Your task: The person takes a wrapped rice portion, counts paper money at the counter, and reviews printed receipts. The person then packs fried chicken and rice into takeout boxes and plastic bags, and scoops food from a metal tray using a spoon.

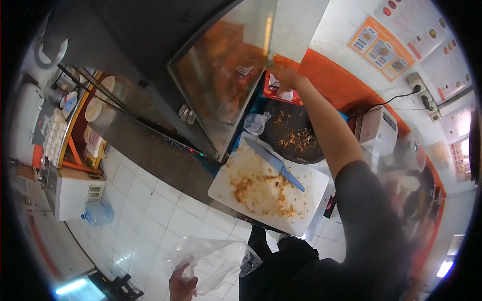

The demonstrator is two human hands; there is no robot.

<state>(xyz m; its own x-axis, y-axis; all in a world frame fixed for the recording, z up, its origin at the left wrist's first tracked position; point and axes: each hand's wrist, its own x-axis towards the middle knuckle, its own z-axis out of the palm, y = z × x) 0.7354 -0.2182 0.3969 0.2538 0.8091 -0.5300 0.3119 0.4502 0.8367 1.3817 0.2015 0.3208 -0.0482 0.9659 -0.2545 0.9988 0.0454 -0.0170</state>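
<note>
My left hand (183, 282) grips a clear plastic bag (216, 263), which hangs open over the floor tiles. My right arm stretches far forward, and my right hand (284, 75) is at a red and white box (273, 90) by the orange wall panel; its fingers are too small and blurred to make out. A blue-handled knife (276, 164) lies on a white cutting board (216, 186) strewn with brown crumbs. Beyond the board is a dark round surface (296, 131) with food scraps on it, and a crumpled clear plastic bag (256, 123) beside it.
A glass-fronted case (221, 75) stands left of the box. At the right are a white appliance (378, 131) with a cable and a power strip (424, 98). Egg trays (54, 135) and a blue water bottle (98, 214) are at the far left.
</note>
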